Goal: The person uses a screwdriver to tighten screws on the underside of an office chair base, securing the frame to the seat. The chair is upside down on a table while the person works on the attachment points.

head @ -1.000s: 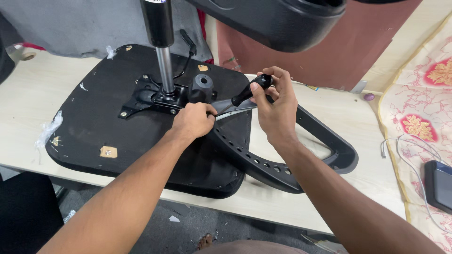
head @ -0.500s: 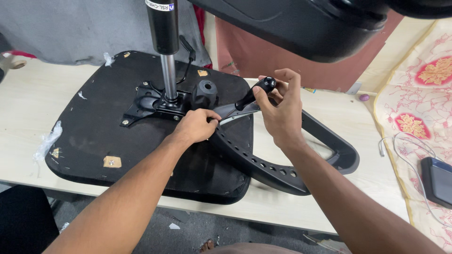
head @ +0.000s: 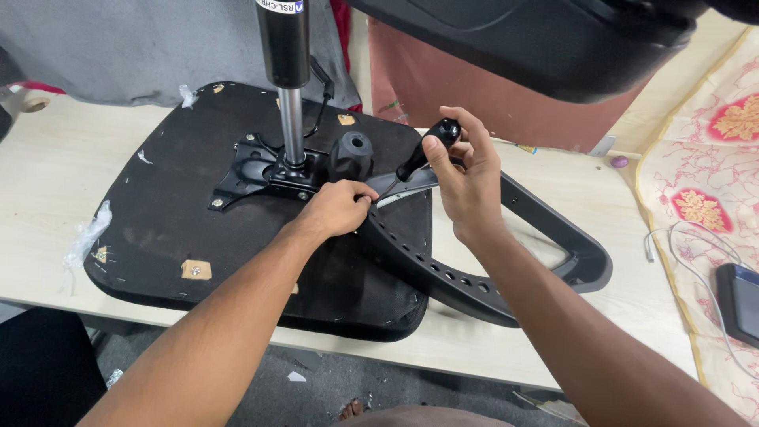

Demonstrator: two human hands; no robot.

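An upturned black chair seat (head: 182,213) lies on a pale wooden table (head: 47,182). A black metal mechanism plate (head: 265,174) is fixed to it, with a gas-lift column (head: 286,71) standing up from it. My right hand (head: 466,178) grips the black handle of a screwdriver (head: 423,154), whose tip points down-left toward the seat. My left hand (head: 338,207) is pinched at the tip, on the end of a black perforated armrest (head: 490,273) that lies across the seat's right edge.
A large black chair part (head: 538,39) hangs over the top of the view. A black knob (head: 352,154) stands on the seat beside the column. On the right lies a floral cloth (head: 711,182) with a dark device (head: 739,300) and a white cable.
The view has shifted slightly. My right hand has turned a little on the screwdriver handle, and my left hand stays pinched at the tip.
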